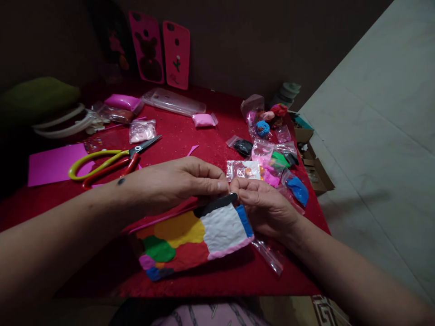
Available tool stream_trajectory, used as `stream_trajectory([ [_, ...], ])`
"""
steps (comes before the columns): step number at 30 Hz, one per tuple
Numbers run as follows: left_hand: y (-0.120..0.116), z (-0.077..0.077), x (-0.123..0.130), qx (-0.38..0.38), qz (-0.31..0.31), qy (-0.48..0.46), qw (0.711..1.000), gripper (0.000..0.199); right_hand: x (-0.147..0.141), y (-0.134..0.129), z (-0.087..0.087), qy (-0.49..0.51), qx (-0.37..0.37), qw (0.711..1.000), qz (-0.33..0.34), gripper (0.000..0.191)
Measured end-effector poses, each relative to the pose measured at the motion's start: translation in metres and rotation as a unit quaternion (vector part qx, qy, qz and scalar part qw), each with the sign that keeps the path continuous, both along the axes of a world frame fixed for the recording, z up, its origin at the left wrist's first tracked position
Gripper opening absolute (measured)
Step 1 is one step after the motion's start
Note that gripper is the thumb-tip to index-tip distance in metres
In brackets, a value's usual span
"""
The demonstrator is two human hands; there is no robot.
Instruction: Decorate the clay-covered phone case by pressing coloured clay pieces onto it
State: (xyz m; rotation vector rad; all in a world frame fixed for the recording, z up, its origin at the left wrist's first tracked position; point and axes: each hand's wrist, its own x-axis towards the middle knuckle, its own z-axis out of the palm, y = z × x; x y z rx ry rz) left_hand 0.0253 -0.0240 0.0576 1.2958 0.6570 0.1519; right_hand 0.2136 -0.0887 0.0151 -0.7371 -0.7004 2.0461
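Note:
A phone case [190,235] covered in patches of coloured modelling clay is tilted above the table's front part. Its patches are white, yellow, red, green, blue, pink and black. My right hand [265,206] grips its right upper corner, the thumb near the end of the black clay strip [215,206]. Just beyond the upper edge, my left hand [190,179] is closed in a pinch, its fingertips almost meeting those of the right. What lies between the left fingertips is hidden. Left of that hand lie scissors [137,148] with yellow and red handles, blades apart.
The table has a red cloth [210,287]. Small bags of clay [268,156] crowd its right side. Two pink phone cases [176,54] lean on the back wall, with a clear case [175,102] lying before them. Pink paper [50,165] and a pink packet [204,120] lie about.

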Motion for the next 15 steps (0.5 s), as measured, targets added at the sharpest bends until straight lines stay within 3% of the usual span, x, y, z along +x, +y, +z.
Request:
stream_trajectory([
  [6, -0.0012, 0.0030, 0.0023, -0.009, -0.004, -0.018, 1.000, 0.020, -0.0005, 0.0002, -0.0008, 0.003, 0.001, 1.000, -0.006, 0.015],
  [10, -0.0012, 0.0068, 0.0000, 0.086, -0.027, 0.029, 0.996, 0.019, -0.0003, -0.0001, -0.0005, 0.011, -0.002, 1.000, -0.005, 0.013],
  [15, -0.0025, 0.0084, 0.0000, 0.231, -0.044, 0.068, 0.970, 0.023, -0.0004, -0.0008, -0.0020, 0.013, 0.007, 1.000, -0.005, 0.011],
])
